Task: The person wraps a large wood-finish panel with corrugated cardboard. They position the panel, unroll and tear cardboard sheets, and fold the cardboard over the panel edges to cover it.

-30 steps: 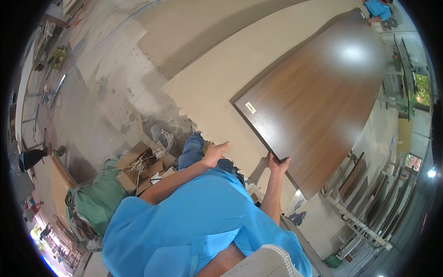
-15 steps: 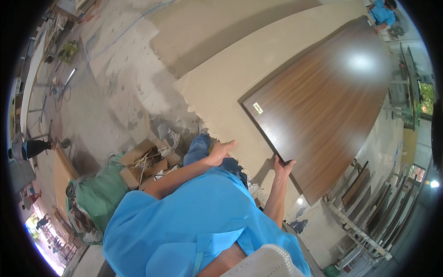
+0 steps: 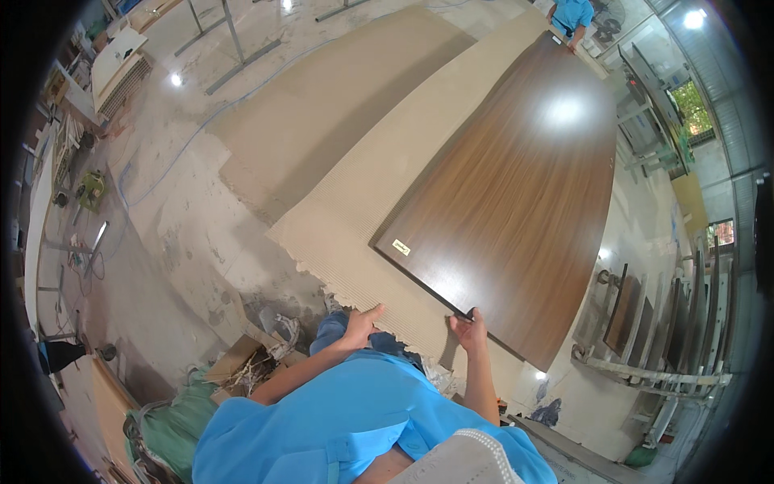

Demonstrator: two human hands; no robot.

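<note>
A long, dark brown wood-grain panel, with a small pale label near one corner, stretches from close to me toward the far end. My right hand grips its near edge, thumb on top, the other fingers partly hidden beneath. Under and left of the panel lies a tan sheet of corrugated cardboard with a ragged near edge. My left hand pinches that edge, thumb uppermost; the fingertips are hidden. At the panel's far end, a co-worker in a blue shirt has a hand at its corner.
Another cardboard sheet lies on the floor to the left. Beside my left arm are a green sack and a box of scraps. A rack of upright panels stands at right. A thin blue hose crosses the floor.
My view has tilted up and turned, so the panel and both hands appear farther left and lower. Both hands keep their grips.
</note>
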